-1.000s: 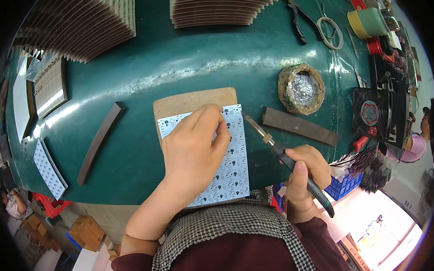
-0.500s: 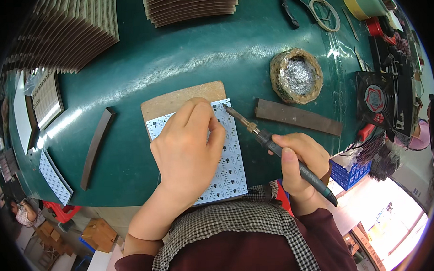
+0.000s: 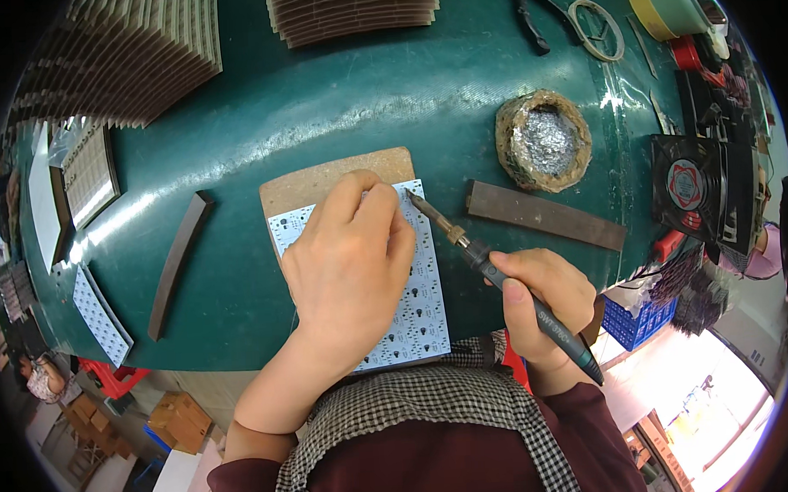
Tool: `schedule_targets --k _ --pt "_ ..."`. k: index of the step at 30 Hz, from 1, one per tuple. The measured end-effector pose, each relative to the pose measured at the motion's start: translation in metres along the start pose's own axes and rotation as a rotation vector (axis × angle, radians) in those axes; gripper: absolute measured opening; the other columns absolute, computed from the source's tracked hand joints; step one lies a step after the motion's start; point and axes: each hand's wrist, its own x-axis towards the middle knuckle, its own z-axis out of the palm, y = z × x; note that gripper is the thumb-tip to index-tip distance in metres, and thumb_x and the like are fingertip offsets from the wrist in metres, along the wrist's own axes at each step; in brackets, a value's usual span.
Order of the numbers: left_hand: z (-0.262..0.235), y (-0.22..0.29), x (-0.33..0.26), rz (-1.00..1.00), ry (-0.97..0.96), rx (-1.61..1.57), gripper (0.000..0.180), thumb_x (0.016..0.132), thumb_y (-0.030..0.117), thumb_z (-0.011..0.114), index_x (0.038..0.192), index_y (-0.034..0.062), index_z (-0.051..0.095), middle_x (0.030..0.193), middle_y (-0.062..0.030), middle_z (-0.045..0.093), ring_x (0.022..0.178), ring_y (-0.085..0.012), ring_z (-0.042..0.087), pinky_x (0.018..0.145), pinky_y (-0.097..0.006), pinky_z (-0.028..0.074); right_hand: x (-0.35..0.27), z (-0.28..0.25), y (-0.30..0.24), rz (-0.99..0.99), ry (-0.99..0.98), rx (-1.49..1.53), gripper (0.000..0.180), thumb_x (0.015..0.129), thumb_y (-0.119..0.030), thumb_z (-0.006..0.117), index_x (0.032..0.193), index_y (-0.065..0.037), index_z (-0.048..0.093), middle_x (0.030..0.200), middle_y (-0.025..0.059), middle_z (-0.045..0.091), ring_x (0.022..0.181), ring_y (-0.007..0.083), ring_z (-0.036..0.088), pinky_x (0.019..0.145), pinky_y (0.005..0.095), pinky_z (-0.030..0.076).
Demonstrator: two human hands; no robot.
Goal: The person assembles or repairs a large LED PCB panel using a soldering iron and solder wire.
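Observation:
In front of me a white circuit board with rows of small dark parts lies on a brown wooden board. My left hand rests over the upper part of the circuit board, its fingers curled and pinched together. Whatever those fingertips hold is hidden behind the hand. My right hand is closed round the dark handle of a soldering iron. The iron slants up to the left, its tip at the circuit board's upper right corner, close to my left fingers.
Right of the boards lie a dark bar and a rough round pot with silvery metal inside. A black fan stands at the right edge. Leftward are another dark bar and a white perforated board. Stacked panels stand at the back.
The whole view has shifted slightly. My right hand and the iron's handle sit a little lower, while the tip stays at the circuit board's upper right corner. My left hand keeps its pinch.

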Motion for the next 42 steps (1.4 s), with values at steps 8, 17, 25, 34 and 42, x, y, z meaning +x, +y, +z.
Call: schedule_targets --k 8,17,25,34,42 --pt "-0.004 -0.003 0.0 -0.018 -0.027 -0.092 0.009 0.076 0.001 0.062 0.084 0.0013 0.059 0.093 -0.0101 0.062 0.08 -0.0277 0.062 0.07 -0.032 0.049 -0.009 -0.004 0.001 -0.032 0.017 0.015 0.016 0.074 -0.005 0.064 0.087 0.005 0.065 0.07 0.0145 0.065 0.057 0.0235 0.064 0.052 0.0301 0.05" --pt "0.002 -0.008 0.004 0.035 0.003 -0.109 0.007 0.076 0.004 0.062 0.08 0.0034 0.056 0.088 -0.0076 0.059 0.075 -0.0272 0.06 0.062 -0.036 0.048 0.001 -0.002 0.001 0.052 0.023 0.022 0.016 0.073 -0.004 0.065 0.087 0.004 0.066 0.072 0.0142 0.066 0.06 0.023 0.064 0.055 0.0293 0.05" --pt "0.002 -0.008 0.003 0.039 -0.014 -0.104 0.008 0.076 0.003 0.062 0.081 0.0022 0.055 0.089 -0.0085 0.059 0.076 -0.0274 0.06 0.063 -0.036 0.048 -0.001 -0.003 -0.001 0.03 0.027 -0.002 0.016 0.072 -0.002 0.065 0.086 0.004 0.066 0.072 0.0148 0.065 0.059 0.0231 0.064 0.054 0.0299 0.05" --pt "0.001 -0.01 -0.002 0.082 -0.013 -0.119 0.01 0.076 0.002 0.063 0.083 0.0002 0.056 0.095 -0.0117 0.058 0.077 -0.0287 0.06 0.064 -0.037 0.049 -0.002 -0.003 -0.001 -0.001 0.043 0.009 0.012 0.072 -0.001 0.063 0.083 0.004 0.065 0.068 0.0138 0.064 0.054 0.0224 0.062 0.05 0.0296 0.05" --pt "0.003 -0.009 -0.001 0.064 -0.021 -0.126 0.009 0.076 0.001 0.062 0.084 -0.0004 0.057 0.096 -0.0125 0.058 0.078 -0.0296 0.061 0.064 -0.037 0.05 0.001 -0.003 -0.002 0.007 0.017 -0.001 0.014 0.072 -0.002 0.063 0.084 0.003 0.066 0.067 0.0123 0.064 0.054 0.0216 0.062 0.05 0.0289 0.049"
